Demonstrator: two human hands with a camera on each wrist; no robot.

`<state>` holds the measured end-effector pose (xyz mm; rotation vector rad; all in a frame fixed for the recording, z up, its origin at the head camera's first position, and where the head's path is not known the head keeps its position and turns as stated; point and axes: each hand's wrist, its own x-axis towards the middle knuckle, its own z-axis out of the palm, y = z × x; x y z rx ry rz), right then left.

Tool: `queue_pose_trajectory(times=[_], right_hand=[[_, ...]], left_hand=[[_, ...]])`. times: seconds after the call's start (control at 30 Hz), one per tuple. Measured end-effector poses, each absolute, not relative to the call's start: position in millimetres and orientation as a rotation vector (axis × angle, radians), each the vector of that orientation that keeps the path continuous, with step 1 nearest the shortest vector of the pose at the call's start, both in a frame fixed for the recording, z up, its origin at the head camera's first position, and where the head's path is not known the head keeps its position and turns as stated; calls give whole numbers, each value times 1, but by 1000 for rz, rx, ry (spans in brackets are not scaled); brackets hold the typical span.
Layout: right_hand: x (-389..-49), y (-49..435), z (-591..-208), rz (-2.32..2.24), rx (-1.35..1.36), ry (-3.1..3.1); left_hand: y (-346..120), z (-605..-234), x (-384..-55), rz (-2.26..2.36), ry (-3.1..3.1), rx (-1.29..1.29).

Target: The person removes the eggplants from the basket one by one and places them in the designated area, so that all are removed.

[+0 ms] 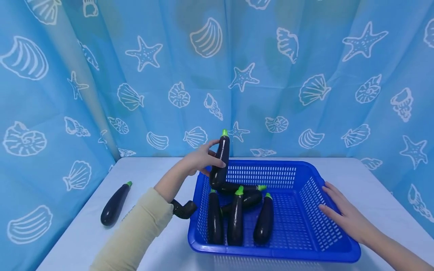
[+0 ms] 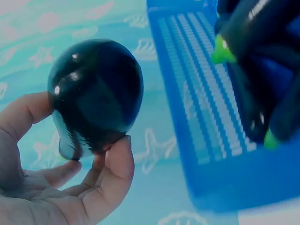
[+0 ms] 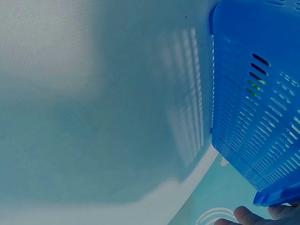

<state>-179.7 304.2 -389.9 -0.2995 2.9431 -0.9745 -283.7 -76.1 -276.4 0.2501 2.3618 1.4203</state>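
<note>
My left hand (image 1: 202, 158) grips a dark purple eggplant (image 1: 222, 154) with a green stem, held upright above the back left corner of a blue plastic basket (image 1: 288, 222). In the left wrist view, its rounded bottom (image 2: 96, 89) faces the camera, with thumb and fingers around it. Inside the basket, several eggplants (image 1: 235, 222) lie in the left half, some crossing over others. My right hand (image 1: 349, 216) touches the basket's right rim with its fingers extended. Only some fingertips (image 3: 246, 215) of it appear in the right wrist view.
Another eggplant (image 1: 115, 205) lies on the white table (image 1: 162, 241) to the left. Beside the left sleeve is a black curved object (image 1: 184, 209), whose kind I cannot tell. A blue curtain (image 1: 217, 75) with white shells and starfish hangs behind the table.
</note>
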Motion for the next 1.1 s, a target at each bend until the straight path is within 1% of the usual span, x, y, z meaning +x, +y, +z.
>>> queue_pose_trajectory(times=[0.2, 0.37, 0.77, 0.97, 1.1], right_hand=[[-179, 304, -390, -971, -309, 2949], [-179, 305, -391, -972, -294, 2939], [-180, 303, -390, -963, -301, 2941], [-180, 304, -390, -954, -305, 2945], [-180, 304, -391, -954, -303, 2943]], left_hand=[[-114, -270, -282, 1377, 2461, 199], [-148, -273, -279, 1285, 2537, 128], [-224, -301, -262, 1134, 2562, -117], [-253, -323, -260, 1032, 2563, -293], [-267, -336, -258, 909, 2602, -362]])
